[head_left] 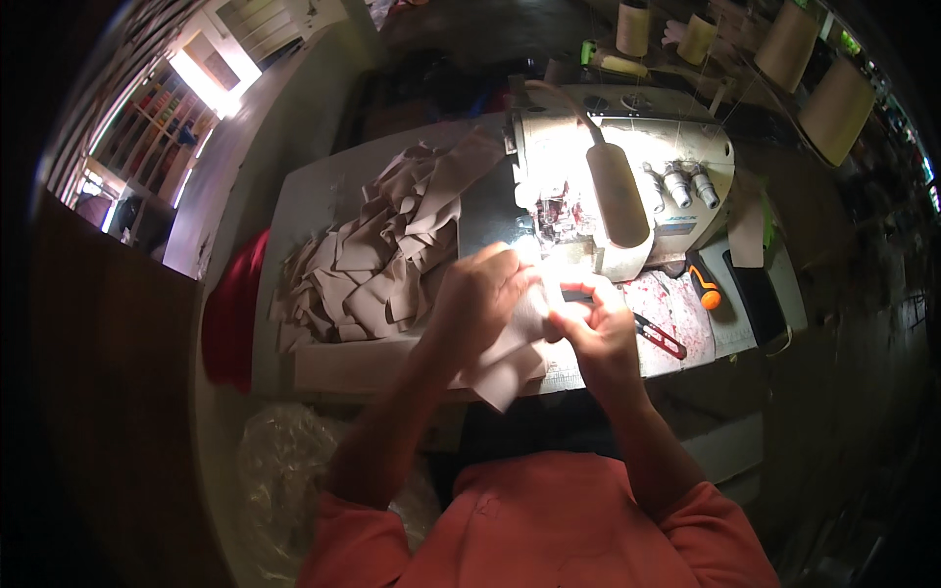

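My left hand (487, 294) and my right hand (600, 328) pinch a beige fabric piece (520, 328) between them, in front of a white sewing machine (676, 142). The cloth's lower end hangs over the table's front edge. Fingers of both hands are closed on it, close to the brightly lit needle area (559, 211). A lamp with an oblong head (619, 196) glares over the spot and washes out part of the cloth. Left of my hands lies a heap of beige fabric pieces (382, 250).
Red thread snips (662, 337), an orange-handled tool (708, 294) and a black phone-like slab (754, 299) lie right of my hands. Thread cones (787, 47) stand behind the machine. Red cloth (235, 314) hangs at the table's left; clear plastic (284, 470) lies below.
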Motion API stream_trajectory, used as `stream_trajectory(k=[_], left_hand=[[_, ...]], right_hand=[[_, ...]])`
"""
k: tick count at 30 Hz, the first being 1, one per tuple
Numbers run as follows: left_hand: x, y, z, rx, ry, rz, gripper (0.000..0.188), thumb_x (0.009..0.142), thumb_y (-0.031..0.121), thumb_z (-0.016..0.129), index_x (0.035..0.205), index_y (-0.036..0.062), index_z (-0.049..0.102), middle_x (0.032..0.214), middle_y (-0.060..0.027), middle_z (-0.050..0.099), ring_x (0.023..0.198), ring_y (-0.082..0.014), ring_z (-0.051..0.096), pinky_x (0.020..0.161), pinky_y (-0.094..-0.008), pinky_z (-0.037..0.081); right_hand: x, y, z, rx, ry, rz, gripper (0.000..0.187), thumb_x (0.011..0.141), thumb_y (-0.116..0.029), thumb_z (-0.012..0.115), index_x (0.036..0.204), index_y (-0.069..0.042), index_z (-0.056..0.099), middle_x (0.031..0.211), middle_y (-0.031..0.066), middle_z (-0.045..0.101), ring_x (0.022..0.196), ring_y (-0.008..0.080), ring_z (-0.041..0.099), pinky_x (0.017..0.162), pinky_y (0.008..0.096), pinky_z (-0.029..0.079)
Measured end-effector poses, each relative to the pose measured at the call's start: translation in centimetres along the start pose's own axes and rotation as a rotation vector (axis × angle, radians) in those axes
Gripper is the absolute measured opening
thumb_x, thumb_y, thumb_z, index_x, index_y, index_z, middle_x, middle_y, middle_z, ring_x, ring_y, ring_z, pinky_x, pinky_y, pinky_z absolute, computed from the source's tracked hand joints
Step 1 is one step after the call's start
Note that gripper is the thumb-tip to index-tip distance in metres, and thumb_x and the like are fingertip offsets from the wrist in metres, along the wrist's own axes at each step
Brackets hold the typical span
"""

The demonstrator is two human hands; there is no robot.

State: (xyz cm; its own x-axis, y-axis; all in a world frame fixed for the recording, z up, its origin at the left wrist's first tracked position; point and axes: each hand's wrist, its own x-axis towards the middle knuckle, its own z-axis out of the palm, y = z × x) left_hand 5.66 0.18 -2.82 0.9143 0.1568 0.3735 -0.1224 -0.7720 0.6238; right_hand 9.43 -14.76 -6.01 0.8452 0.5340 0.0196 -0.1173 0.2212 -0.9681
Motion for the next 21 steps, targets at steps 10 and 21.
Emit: stream_trajectory(k=[10, 21], left_hand=[[-0.5, -1.4, 1.6, 0.339, -0.14, 0.152, 0.016, 0.069, 0.005, 0.054, 0.084, 0.0029, 0.06, 0.081, -0.0112, 0.05, 0.081, -0.0262, 0.05, 0.07, -0.0336, 0.043], [3.0, -3.5, 1.8, 0.084, -0.093, 0.206, 0.012, 0.067, 0.003, 0.056, 0.078, 0.0002, 0.052, 0.075, -0.0118, 0.051, 0.072, -0.0283, 0.051, 0.065, -0.0356, 0.042]], right_hand=[[-1.0, 4.3, -0.3, 0.105, 0.045, 0.064, 0.017, 0.078, 0.002, 0.054, 0.095, 0.005, 0.052, 0.079, 0.008, 0.059, 0.07, 0.0089, 0.055, 0.063, 0.0203, 0.045], [1.4, 3.2, -0.1, -0.044, 0.06, 0.0, 0.02, 0.08, 0.001, 0.054, 0.099, 0.006, 0.056, 0.09, 0.0108, 0.06, 0.074, 0.0117, 0.057, 0.067, 0.0238, 0.048]])
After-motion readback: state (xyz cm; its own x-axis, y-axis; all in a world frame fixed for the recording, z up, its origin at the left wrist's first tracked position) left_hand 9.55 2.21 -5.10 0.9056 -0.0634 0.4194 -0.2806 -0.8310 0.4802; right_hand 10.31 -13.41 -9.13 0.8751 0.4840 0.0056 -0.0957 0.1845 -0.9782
